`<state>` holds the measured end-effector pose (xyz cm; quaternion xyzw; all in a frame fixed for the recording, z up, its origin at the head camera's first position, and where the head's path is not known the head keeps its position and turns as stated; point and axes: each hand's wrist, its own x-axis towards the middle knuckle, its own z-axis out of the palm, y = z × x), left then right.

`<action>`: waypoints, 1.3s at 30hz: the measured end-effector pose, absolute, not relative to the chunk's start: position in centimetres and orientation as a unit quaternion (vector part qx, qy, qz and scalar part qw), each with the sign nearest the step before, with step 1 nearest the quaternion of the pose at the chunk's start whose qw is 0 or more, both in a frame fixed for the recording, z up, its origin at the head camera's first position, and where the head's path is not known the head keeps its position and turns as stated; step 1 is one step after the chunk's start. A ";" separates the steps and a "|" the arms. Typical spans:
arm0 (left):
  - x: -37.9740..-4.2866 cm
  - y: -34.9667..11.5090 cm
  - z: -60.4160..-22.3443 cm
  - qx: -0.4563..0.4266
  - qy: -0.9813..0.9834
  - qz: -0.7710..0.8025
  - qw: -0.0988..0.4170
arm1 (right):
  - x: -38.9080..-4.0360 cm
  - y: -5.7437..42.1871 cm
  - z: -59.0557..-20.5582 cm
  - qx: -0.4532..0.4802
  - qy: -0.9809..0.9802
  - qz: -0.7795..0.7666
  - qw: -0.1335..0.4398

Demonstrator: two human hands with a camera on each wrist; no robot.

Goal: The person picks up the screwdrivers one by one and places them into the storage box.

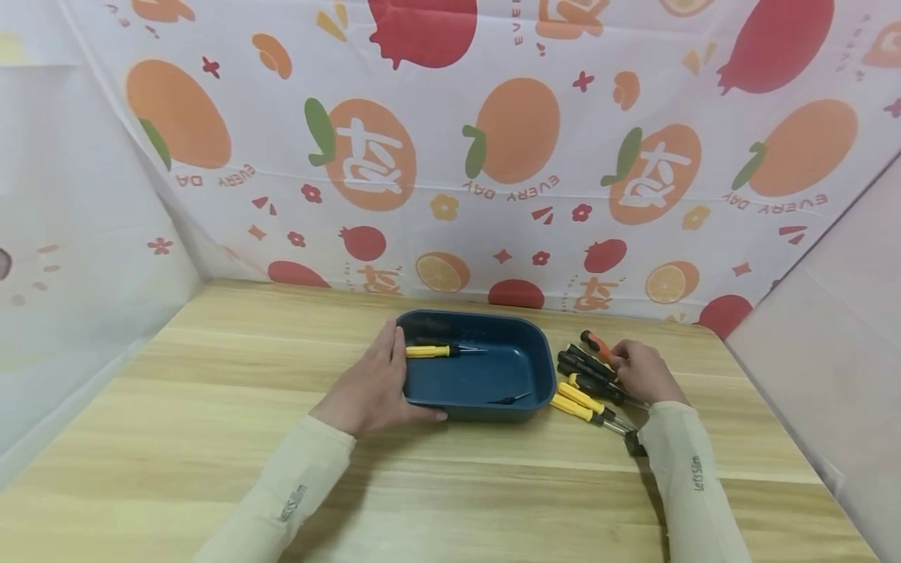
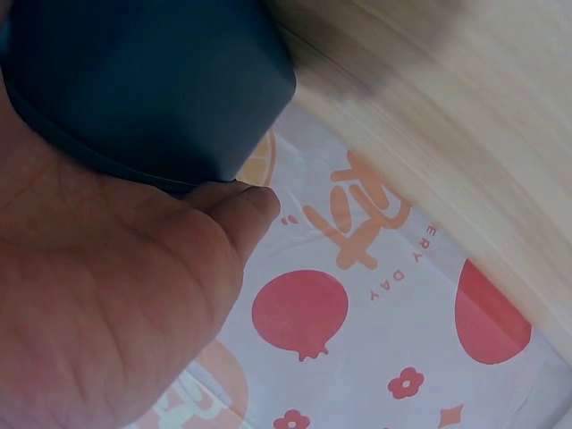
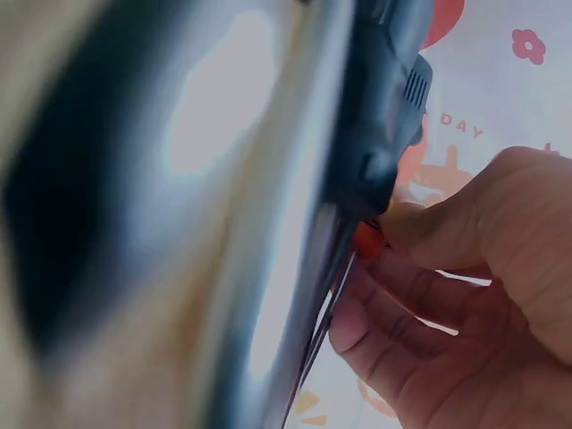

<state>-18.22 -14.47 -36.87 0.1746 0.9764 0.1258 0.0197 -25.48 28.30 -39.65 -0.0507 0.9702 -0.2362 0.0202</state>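
Note:
My left hand grips the left end of a dark blue plastic bin, thumb along its front and fingers at the left wall. In the left wrist view my fingers bend at the bin's rim. Inside lie a yellow-handled screwdriver and a small black tool. To the bin's right, my right hand pinches a screwdriver with a red and black handle. Under and beside that hand lie several black-handled screwdrivers and yellow-handled ones. Metal shafts hide much of the right wrist view.
The bin and tools stand on a light wood table. A fruit-printed cloth hangs right behind the table's back edge, with pale sheets at the left and right. A black piece lies beside the right sleeve.

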 end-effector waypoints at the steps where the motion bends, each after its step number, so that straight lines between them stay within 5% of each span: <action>1: -18.2 -14.4 -36.9 0.173 0.976 0.127 0.022 | -25.4 28.3 -39.6 -0.051 0.969 -0.239 0.015; 12: -18.3 -14.0 -36.7 0.173 0.977 0.122 0.024 | -25.2 27.0 -37.8 -0.074 0.961 -0.262 -0.044; 24: -18.4 -14.2 -36.8 0.166 0.978 0.127 0.025 | -24.9 21.0 -35.9 -0.208 0.941 -0.242 -0.112; 39: -18.0 -14.7 -36.5 0.164 0.978 0.124 0.023 | -24.5 13.3 -33.4 -0.309 0.930 -0.188 -0.068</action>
